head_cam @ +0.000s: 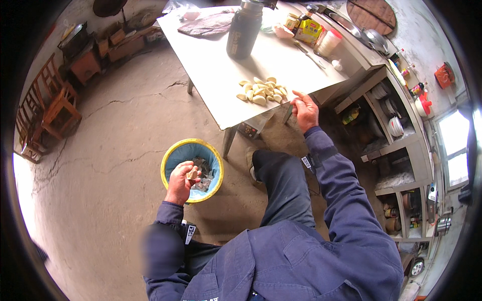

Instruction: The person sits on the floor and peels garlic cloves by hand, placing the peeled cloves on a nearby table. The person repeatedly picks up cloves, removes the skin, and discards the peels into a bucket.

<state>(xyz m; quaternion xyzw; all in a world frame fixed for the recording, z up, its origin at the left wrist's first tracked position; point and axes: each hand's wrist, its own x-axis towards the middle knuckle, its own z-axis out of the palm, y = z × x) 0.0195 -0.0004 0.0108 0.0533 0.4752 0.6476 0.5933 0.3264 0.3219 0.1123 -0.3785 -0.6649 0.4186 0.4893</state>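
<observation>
Over a yellow-rimmed blue waste bin (220,169) on the floor, my left hand (181,182) holds a small piece of garlic (192,174) with brownish skin. The bin has scraps at its bottom. Peeled garlic cloves (263,90) lie in a heap near the front corner of the white table (222,109). Just right of that heap, at the table's edge, is my right hand (305,109), its fingers bent together; whether something small is between them cannot be seen. A garlic bulb (337,64) and a knife (314,58) lie farther back on the tabletop.
A dark bottle (244,32) stands on the table behind the cloves. Beyond it are a cloth (207,25), a yellow seasoning bag (309,31) and a red-lidded jar (328,43). Shelves with stacked plates (395,126) are at right, wooden chairs (60,109) at left. A table leg (229,141) stands beside the bin.
</observation>
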